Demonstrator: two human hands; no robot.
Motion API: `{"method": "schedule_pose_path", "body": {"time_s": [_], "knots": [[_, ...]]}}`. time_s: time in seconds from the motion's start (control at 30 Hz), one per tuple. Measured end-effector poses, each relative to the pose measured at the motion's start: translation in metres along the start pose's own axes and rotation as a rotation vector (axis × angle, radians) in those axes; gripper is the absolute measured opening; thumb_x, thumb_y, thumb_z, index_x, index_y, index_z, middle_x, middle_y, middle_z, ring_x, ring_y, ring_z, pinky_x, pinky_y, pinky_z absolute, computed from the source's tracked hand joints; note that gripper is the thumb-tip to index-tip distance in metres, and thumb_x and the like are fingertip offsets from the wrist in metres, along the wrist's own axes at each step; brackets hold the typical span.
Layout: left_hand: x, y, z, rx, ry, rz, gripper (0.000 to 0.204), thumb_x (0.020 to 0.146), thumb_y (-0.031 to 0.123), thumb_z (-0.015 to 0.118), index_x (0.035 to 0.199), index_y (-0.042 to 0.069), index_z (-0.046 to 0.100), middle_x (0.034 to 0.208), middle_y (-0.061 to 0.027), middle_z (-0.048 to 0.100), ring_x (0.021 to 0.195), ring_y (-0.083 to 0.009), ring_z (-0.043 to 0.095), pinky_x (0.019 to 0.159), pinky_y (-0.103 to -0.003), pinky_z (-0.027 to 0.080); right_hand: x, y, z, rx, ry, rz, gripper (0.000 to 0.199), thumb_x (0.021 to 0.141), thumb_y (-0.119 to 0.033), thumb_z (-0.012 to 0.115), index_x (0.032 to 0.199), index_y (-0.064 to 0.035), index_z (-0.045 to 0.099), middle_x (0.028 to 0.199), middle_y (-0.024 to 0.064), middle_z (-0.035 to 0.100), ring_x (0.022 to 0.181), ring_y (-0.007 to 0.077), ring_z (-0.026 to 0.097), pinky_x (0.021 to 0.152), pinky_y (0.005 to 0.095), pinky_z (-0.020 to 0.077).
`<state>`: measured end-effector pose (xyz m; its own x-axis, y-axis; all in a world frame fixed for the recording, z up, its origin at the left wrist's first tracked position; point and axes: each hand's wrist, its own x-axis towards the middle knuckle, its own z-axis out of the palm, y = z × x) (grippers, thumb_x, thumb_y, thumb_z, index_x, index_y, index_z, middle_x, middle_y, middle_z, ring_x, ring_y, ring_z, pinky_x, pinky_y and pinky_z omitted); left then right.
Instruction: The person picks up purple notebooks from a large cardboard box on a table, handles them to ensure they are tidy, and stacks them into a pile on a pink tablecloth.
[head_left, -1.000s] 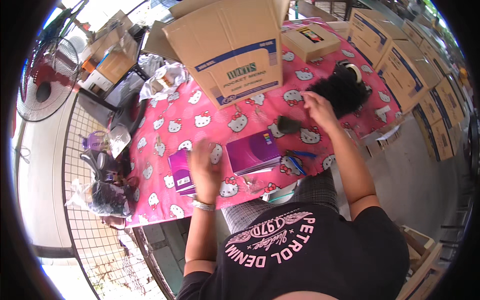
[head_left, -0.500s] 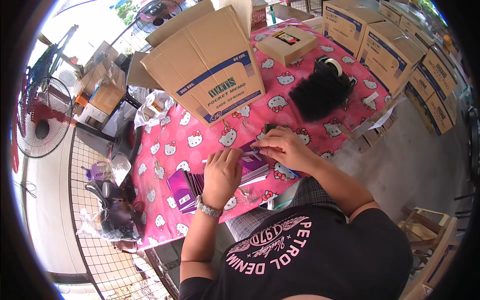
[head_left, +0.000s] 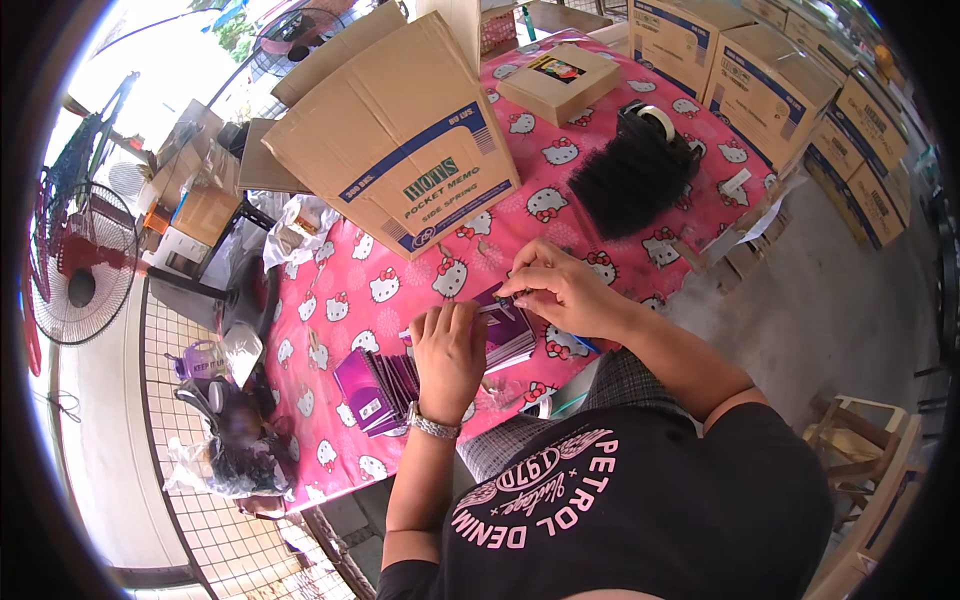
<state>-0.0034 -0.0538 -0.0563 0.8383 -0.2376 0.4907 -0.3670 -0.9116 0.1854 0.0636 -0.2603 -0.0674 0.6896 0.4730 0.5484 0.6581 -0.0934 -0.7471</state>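
Two hands work at the centre of the frame over a stack of purple notebooks lying on the near part of the table. The left hand lies flat, palm down, fingers spread loosely over the stack's left side, pressing rather than gripping. The right hand has its fingertips pinched on the stack's upper edge; whether it pinches a cover or a small item there is too small to tell. A second pile of purple notebooks, fanned, lies just left of the left hand, toward the lower left. Large open cardboard carton, brown with a blue stripe and green-and-blue print on its side, stands tilted at upper centre. A flat square cardboard box with a small dark label lies at top centre. A black bristly mass sits at upper right of the table, a tape roll touching its top. Stacked brown cartons with blue print line the upper right. Surface: table under a pink tablecloth printed with white cartoon cat faces. Room: grey concrete floor at right, wire mesh panel and a standing fan at left, wooden stool at lower right.
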Motion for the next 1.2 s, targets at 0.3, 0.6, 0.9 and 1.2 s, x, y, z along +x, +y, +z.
{"method": "schedule_pose_path", "body": {"time_s": [0.3,0.6,0.9,1.2], "knots": [[0.003,0.003,0.001,-0.001,0.0,-0.046,0.017,0.088,0.014,0.067,0.103,0.006,0.062,0.095,-0.0093,0.065,0.093,-0.0295,0.06,0.092,-0.042,0.039,-0.003,0.002,0.003,0.054,-0.032,0.028,0.027,0.085,0.005,0.066,0.109,-0.0061,0.07,0.095,0.0099,0.061,0.085,0.0236,0.062,0.073,0.0331,0.0502],[0.003,0.014,0.001,-0.007,-0.027,0.041,0.03,0.088,0.014,0.067,0.114,0.005,0.056,0.097,-0.0105,0.065,0.094,-0.0302,0.06,0.092,-0.044,0.039,-0.002,-0.011,0.0,-0.119,-0.067,-0.035,0.041,0.092,-0.013,0.067,0.131,-0.0051,0.056,0.099,0.0131,0.065,0.085,0.0277,0.066,0.073,0.0363,0.0525],[0.006,0.015,0.002,-0.04,-0.031,0.088,0.024,0.088,0.012,0.067,0.109,0.006,0.059,0.095,-0.0099,0.066,0.092,-0.0316,0.061,0.094,-0.045,0.041,0.002,0.133,0.034,-0.433,0.025,0.612,0.057,0.098,-0.05,0.05,0.131,-0.0041,0.052,0.132,0.0287,0.056,0.127,0.0421,0.05,0.098,0.0548,0.0437],[-0.003,0.015,0.003,0.058,-0.03,-0.171,0.02,0.091,0.019,0.067,0.108,0.01,0.064,0.117,-0.0072,0.066,0.127,-0.0307,0.051,0.112,-0.062,0.016,0.02,0.173,0.038,-0.442,-0.388,0.602,0.057,0.093,-0.054,0.056,0.132,-0.0122,0.056,0.139,0.0236,0.053,0.128,0.0313,0.05,0.099,0.045,0.0463]]}}
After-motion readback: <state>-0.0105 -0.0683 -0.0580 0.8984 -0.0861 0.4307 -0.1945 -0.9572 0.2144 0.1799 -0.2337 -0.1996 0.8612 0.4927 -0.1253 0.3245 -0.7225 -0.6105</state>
